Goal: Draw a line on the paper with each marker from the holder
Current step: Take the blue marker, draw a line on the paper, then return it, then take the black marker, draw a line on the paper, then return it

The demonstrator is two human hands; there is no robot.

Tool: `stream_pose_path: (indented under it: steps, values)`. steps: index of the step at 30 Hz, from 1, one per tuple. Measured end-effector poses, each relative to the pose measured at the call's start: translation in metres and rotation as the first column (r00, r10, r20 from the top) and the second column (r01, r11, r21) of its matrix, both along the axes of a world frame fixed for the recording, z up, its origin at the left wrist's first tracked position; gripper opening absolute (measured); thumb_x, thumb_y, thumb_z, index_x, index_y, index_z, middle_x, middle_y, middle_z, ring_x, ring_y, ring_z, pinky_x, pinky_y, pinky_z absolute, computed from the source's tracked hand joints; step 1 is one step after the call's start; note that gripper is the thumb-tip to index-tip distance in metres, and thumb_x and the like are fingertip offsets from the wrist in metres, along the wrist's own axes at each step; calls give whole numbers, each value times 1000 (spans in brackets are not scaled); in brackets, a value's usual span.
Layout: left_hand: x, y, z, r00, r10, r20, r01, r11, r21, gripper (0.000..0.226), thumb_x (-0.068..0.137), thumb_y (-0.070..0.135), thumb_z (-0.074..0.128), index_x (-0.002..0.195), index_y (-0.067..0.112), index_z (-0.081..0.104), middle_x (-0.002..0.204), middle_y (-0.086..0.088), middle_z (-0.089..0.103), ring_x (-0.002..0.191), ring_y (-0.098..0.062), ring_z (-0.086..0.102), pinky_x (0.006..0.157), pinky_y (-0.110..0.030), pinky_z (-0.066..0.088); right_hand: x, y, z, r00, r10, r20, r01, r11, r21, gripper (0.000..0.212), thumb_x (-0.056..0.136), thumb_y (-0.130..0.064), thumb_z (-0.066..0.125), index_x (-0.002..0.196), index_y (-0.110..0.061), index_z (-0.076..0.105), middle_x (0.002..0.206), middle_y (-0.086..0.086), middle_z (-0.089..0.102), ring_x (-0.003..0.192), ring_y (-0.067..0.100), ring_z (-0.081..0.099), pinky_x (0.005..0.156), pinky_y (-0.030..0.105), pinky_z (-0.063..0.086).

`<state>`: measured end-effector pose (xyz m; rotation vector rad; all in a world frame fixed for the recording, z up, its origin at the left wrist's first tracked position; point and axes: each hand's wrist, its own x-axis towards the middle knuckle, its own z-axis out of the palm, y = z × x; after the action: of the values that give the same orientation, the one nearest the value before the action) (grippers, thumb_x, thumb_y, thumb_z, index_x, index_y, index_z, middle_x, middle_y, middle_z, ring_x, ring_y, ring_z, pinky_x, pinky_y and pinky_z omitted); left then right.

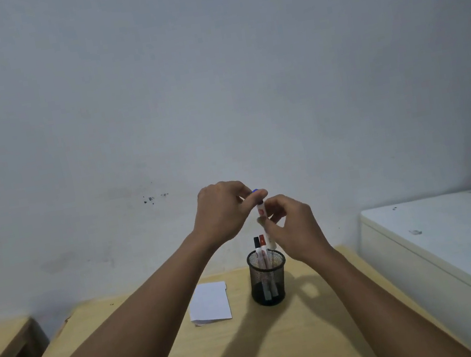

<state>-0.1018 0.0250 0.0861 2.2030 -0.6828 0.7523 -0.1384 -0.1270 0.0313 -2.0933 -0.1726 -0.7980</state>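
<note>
Overhead, both hands grip upright white blue-capped marker (261,209).

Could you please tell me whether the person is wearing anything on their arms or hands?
No. The left hand and right hand are bare, with no gloves, rings, watch or bracelets visible. Both forearms are uncovered as far as the frame shows; no sleeves appear.

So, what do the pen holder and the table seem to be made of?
The pen holder looks like black metal wire mesh, matte: the markers show through its wall. The table looks like pale wood or wood-look laminate, smooth with a dull sheen; which one cannot be told.
</note>
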Motion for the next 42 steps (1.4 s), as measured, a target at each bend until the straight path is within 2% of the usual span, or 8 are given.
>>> stream_pose_path:
  steps: [4, 8, 11, 16, 29, 35, 38, 42]
  values:
    - [35, -12, -33, 990, 45, -137, -41, 999, 31, 36, 86, 58, 57, 92, 27, 73, 94, 11, 75, 79, -6, 67, 79, -41, 56, 28, -16, -18, 998, -34, -50, 33, 999, -23, 51, 94, -16, 68, 138, -29, 45, 90, -7, 67, 81, 10, 67, 72, 21, 53]
    - [62, -16, -83, 950, 80, -301, -61, 995, 73, 31, 86, 48, 65, 106, 24, 69, 105, 7, 73, 87, -9, 67, 85, -42, 56, 54, -22, -48, 990, -46, -133, 31, 994, -107, 61, 94, -18, 68, 139, -44, 37, 94, -14, 61, 76, 12, 66, 85, 45, 58]
    - [76, -19, -109, 919, 92, -382, -67, 995, 78, 40, 87, 44, 65, 121, 22, 64, 115, 3, 70, 96, -15, 65, 89, -44, 55, 70, -24, -67, 979, -62, -192, 37, 991, -131, 69, 93, -18, 69, 141, -50, 32, 93, -14, 59, 79, 17, 64, 87, 51, 56]
    - [95, -24, -120, 887, 15, -462, 13, 998, 58, 47, 89, 43, 62, 130, 20, 59, 119, -3, 70, 102, -21, 67, 91, -49, 53, 80, -28, -82, 961, -168, -221, 100, 952, -288, 57, 95, -27, 66, 144, -39, 40, 86, -19, 55, 87, 9, 58, 93, 34, 31]
    - [102, -37, -139, 895, 17, -445, -33, 999, -28, 27, 86, 26, 67, 113, 22, 71, 104, -1, 76, 89, -15, 70, 83, -43, 58, 89, -32, -100, 946, -227, -230, 139, 928, -347, 43, 99, -36, 58, 141, -34, 49, 111, -9, 65, 110, 16, 58, 96, 41, 28]
    - [98, -34, -126, 899, -2, -438, -72, 986, -152, 20, 87, 24, 68, 107, 21, 71, 103, -5, 75, 88, -17, 69, 80, -42, 59, 84, -32, -88, 964, -209, -167, 161, 951, -263, 46, 101, -37, 55, 145, -34, 46, 113, -8, 59, 108, 14, 58, 93, 35, 22]
    - [86, -26, -107, 915, -29, -402, -80, 964, -252, 18, 87, 23, 69, 105, 22, 70, 100, -1, 74, 87, -13, 67, 80, -37, 58, 77, -26, -76, 972, -233, -32, 227, 964, -135, 47, 99, -39, 58, 144, -30, 48, 117, -7, 57, 107, 12, 57, 97, 35, 21]
    - [62, -8, -69, 917, -123, -380, -75, 881, -467, 16, 86, 18, 70, 102, 18, 70, 95, 0, 73, 89, -14, 68, 74, -27, 54, 60, -9, -47, 991, -122, -54, 125, 991, 56, 42, 93, -53, 61, 129, -32, 59, 107, -15, 65, 100, 7, 62, 106, 43, 34]
